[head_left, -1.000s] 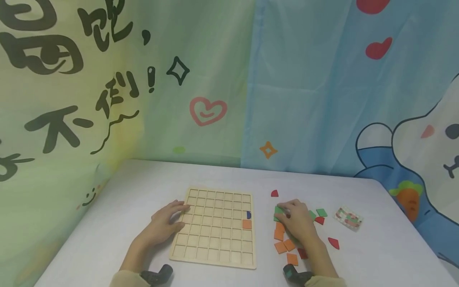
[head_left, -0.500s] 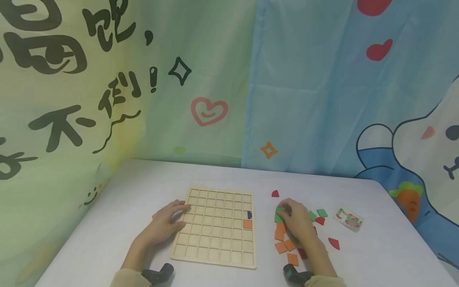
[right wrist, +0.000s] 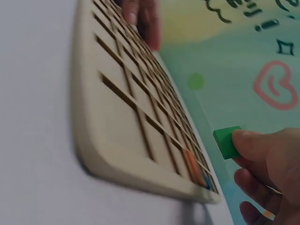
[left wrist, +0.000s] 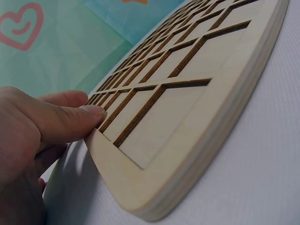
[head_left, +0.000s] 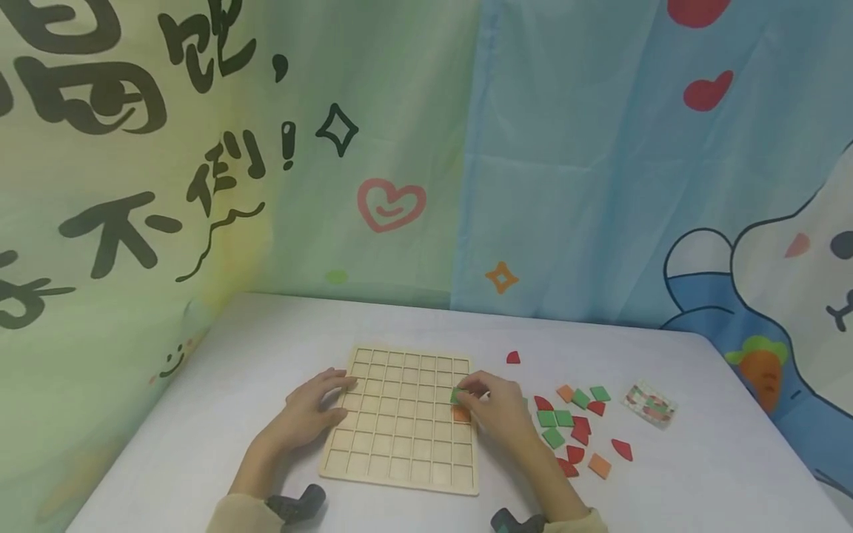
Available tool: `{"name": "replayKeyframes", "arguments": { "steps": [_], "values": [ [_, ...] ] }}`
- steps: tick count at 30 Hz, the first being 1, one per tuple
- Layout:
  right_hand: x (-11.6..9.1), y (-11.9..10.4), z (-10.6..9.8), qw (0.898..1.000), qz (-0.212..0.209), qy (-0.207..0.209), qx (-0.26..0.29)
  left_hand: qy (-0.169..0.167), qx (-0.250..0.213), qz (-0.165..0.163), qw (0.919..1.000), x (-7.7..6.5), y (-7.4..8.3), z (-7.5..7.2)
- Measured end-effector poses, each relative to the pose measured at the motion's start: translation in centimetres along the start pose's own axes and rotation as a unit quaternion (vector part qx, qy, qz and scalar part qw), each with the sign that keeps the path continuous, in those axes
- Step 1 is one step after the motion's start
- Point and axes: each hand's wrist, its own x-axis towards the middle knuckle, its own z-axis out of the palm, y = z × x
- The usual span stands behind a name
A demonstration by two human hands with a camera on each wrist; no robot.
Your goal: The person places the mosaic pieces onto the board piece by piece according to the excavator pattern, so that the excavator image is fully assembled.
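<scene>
One green square tile (right wrist: 225, 142) is apparently being placed, probably needing careful alignment: right hand (head_left: 498, 409) pinching it, relaxed left hand (head_left: 312, 411) touching pale wooden grid board (head_left: 401, 427) between.

Head view faces forward and down, farther off; 2 low, close wrist views share the board (head_left: 400, 427).

Fingers (right wrist: 255, 144) of the right hand (head_left: 500, 407) have carried a green tile (right wrist: 224, 142) to the board (head_left: 401, 427).

Card (head_left: 650, 404) too small to read; board (left wrist: 125, 176) cut off atop left-wrist view.
</scene>
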Motion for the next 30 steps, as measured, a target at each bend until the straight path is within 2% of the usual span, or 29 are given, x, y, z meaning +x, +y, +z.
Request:
{"name": "replayKeyframes", "arguments": {
  "steps": [5, 12, 21, 30],
  "values": [
    [-0.5, -0.5, 1.5, 0.999, -0.03, -0.01, -0.014, 0.0, 0.008, 0.003, 1.0, 0.2, 0.0, 0.2],
    [-0.8, -0.5, 2.4, 0.998, -0.049, -0.019, -0.03, -0.004, 0.005, -0.002, 1.0, 0.0, 0.2, 0.1],
    [-0.6, -0.6, 2.6, 0.995, -0.084, -0.013, -0.054, -0.007, 0.001, 0.001, 1.0, -0.1, 0.5, -0.3],
    [-0.9, -0.8, 2.4, 0.991, -0.082, -0.017, -0.108, -0.009, 0.007, 0.01, 0.9999, -0.2, 0.5, -0.4]
  ]
}}
